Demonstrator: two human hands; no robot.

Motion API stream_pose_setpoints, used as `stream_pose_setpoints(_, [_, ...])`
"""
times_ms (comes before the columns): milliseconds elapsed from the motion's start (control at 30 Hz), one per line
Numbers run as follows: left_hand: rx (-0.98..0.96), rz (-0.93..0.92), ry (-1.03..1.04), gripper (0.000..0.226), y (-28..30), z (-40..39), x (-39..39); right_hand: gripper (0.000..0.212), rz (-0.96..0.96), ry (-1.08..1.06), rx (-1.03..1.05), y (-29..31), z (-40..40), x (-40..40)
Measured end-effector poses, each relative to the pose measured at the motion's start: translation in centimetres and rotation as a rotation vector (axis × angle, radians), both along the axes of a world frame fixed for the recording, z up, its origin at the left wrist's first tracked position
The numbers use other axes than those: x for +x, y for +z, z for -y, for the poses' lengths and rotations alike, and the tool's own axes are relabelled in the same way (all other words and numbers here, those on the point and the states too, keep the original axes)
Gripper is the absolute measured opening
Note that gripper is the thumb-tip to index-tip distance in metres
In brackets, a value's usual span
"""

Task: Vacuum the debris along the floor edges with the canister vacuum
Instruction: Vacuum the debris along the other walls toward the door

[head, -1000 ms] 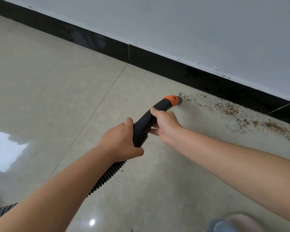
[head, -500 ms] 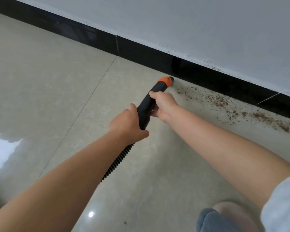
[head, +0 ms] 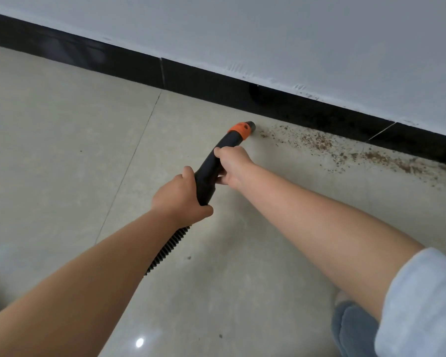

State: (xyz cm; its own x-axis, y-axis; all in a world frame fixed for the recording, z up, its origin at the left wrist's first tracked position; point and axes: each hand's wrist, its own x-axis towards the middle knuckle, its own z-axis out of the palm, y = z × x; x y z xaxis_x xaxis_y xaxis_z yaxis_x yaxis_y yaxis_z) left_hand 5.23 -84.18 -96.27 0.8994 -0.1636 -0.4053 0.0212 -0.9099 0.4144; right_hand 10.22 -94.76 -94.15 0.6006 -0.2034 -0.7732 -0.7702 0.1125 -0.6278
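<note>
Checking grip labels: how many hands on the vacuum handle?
2. Left hand grips the handle at its rear end, by the hose; right hand grips nearer the nozzle.

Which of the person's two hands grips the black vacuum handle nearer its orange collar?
The right hand: it grips the black vacuum handle just below the orange collar, while the left hand holds the lower end by the ribbed hose.

An indoor room is shown. It is marked by glossy beige floor tiles (head: pixel 62 140), a black skirting board (head: pixel 204 81) and a white painted wall (head: pixel 294 34).
</note>
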Motion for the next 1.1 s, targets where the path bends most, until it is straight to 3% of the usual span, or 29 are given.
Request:
stream_pose_setpoints(233, [0.003, 0.001, -0.040, 0.046, 0.6, 0.7, -1.6, 0.030, -0.002, -0.016, 0.028, 0.4, 1.2, -1.8])
stream_pose_setpoints(667, [0.066, -0.014, -0.011, 0.043, 1.8, 2.4, -6.4, 0.041, 0.016, 0.064, 0.125, -0.8, 3.8, -5.9])
stream_pose_setpoints(933, [0.076, -0.005, 0.096, 0.045, 1.8, 7.3, -4.0, 0.018, 0.008, 0.125, 0.049, 0.5, 6.9, -3.2])
stream_pose_setpoints(1100, [0.101, -0.004, 0.192, 0.045, 1.9, 9.3, -2.8, 0.032, 0.029, 0.159, 0.074, 0.4, 8.5, -1.5])
